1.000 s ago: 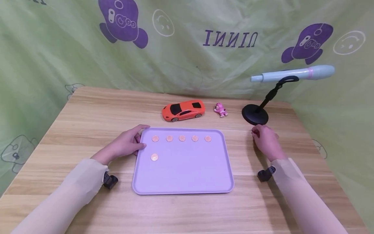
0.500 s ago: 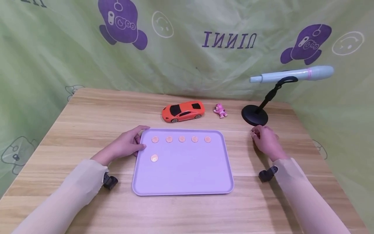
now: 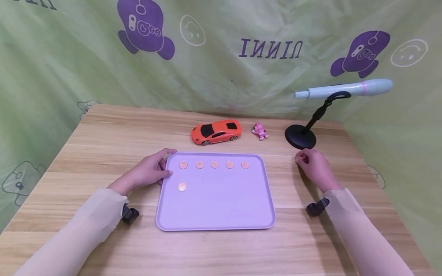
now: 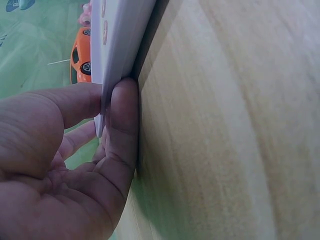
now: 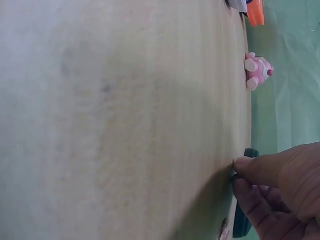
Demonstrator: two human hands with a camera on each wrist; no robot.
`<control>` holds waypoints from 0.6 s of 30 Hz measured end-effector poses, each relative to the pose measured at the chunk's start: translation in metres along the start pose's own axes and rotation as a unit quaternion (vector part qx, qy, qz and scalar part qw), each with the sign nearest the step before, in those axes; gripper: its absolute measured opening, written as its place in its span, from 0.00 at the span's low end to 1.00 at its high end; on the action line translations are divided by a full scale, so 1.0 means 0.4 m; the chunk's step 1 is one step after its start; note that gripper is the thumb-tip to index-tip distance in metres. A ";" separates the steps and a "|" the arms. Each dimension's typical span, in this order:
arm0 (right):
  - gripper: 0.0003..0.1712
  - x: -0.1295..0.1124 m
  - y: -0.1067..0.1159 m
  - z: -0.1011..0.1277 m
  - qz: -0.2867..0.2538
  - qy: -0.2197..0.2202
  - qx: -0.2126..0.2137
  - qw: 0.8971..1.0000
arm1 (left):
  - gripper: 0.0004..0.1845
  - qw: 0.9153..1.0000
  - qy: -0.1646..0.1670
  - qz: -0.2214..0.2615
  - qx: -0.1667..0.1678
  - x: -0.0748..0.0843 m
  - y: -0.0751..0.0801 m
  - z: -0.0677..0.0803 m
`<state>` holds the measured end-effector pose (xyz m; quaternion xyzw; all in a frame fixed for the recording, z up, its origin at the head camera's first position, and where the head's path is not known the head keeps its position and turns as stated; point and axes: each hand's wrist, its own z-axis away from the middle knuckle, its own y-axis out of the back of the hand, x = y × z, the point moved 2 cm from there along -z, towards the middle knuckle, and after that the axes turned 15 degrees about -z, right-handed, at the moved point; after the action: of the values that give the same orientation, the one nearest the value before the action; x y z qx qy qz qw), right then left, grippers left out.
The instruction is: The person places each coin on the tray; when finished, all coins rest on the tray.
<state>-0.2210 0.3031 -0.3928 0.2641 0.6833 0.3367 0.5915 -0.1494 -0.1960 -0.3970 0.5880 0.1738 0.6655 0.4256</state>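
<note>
A lilac tray [image 3: 221, 209] lies flat on the table, with a row of several copper coins [image 3: 215, 164] along its far side. One more coin [image 3: 182, 186] sits below the row's left end. My left hand [image 3: 146, 168] grips the tray's left rim; in the left wrist view the thumb is over the rim and a finger [image 4: 123, 107] is under it. Right of the tray, in front of a black stand base, my right hand [image 3: 315, 167] pinches a coin [image 3: 298, 157] between thumb and fingertip. Another coin [image 5: 224, 229] shows low on the table in the right wrist view.
An orange toy car [image 3: 216, 132] and a small pink bear figure [image 3: 260, 131] stand behind the tray. At the back right, a black stand [image 3: 300, 137] holds a light blue microphone [image 3: 345, 89]. A green printed cloth [image 3: 221, 76] hangs behind the table.
My right hand has moved only slightly, and the coin's reddish edge now shows at its fingertips. The left hand, the tray and the coins on it have stayed put.
</note>
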 end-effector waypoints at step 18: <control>0.15 -0.131 -0.075 0.011 -0.201 0.020 -0.054 0.978 | 0.37 1.000 -0.002 -0.006 0.003 -0.002 -0.002 -0.002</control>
<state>-0.2073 0.2449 -0.3831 0.0822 0.7151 0.2519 0.6469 -0.1499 -0.1960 -0.3983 0.5894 0.1780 0.6615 0.4282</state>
